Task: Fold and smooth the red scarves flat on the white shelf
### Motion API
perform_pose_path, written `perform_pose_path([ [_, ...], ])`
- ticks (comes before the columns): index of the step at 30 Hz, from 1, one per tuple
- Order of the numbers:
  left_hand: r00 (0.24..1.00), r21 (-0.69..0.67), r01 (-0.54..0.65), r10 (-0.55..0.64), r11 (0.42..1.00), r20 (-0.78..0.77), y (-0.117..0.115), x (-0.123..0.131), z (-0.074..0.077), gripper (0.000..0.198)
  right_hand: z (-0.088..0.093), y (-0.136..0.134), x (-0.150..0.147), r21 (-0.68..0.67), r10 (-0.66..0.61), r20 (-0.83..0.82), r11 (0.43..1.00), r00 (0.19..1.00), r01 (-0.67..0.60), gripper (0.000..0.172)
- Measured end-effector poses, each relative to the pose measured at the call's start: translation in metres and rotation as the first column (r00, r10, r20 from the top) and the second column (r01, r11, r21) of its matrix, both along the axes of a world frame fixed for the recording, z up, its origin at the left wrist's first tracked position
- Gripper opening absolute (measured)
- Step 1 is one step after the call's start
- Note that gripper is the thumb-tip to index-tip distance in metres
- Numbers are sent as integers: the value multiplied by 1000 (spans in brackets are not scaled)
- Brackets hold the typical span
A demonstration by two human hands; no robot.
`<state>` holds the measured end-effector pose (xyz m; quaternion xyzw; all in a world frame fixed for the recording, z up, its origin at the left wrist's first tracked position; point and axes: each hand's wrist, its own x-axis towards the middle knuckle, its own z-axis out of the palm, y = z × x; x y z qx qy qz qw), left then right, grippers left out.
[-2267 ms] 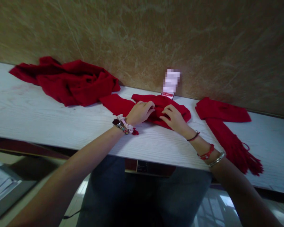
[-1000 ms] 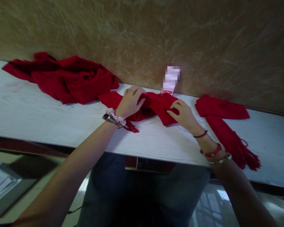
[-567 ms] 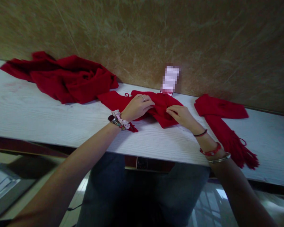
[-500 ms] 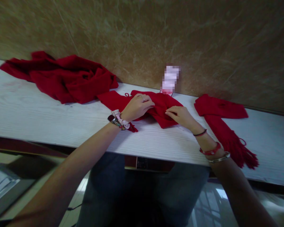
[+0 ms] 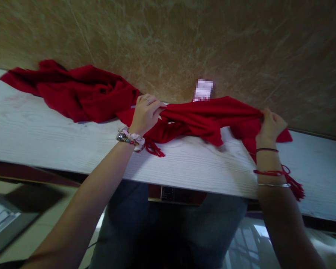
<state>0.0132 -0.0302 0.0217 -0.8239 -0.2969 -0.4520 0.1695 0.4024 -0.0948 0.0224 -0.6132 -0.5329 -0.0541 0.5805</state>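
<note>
A red scarf [image 5: 201, 114] is stretched sideways between my two hands, its middle hanging in loose folds over the white tabletop. My left hand [image 5: 146, 114] pinches its left end, fingers closed. At the other end my right hand [image 5: 269, 127] grips the cloth between closed fingers. Below my left wrist a red fringe [image 5: 154, 148] lies on the table; whether it belongs to the held scarf I cannot tell. Behind and under my right hand is another red scarf [image 5: 248, 146], folded, partly covered by my hand and arm, its tassels by the bracelets.
On the left of the narrow white table [image 5: 58, 144] lies a crumpled heap of red cloth [image 5: 84, 93]. A brown marbled wall [image 5: 168, 48] rises along the back edge. A blurred-out pale rectangle [image 5: 204, 89] is against it. My legs are below the front edge.
My hands have moved apart, the right one far to the right and the left one slightly left and back. The bunched scarf is now drawn out between them.
</note>
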Motion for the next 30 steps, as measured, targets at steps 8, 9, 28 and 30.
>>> perform_pose_path([
  [8,937,-196,253,-290,948,-196,-9,24,-14,19,-12,-13,-105,-96,188,496,982,848,-161,19],
  [9,932,-199,279,-315,940,-182,-10,25,-14,19,-9,-19,-121,-111,247,535,968,808,-223,19],
  [28,964,-49,-228,233,972,130,-8,-8,9,30,1,-31,-129,-102,260,531,964,806,-244,13],
  [30,964,-73,-232,239,970,117,-6,-7,8,27,1,-32,-133,-82,244,511,968,824,-236,16],
])
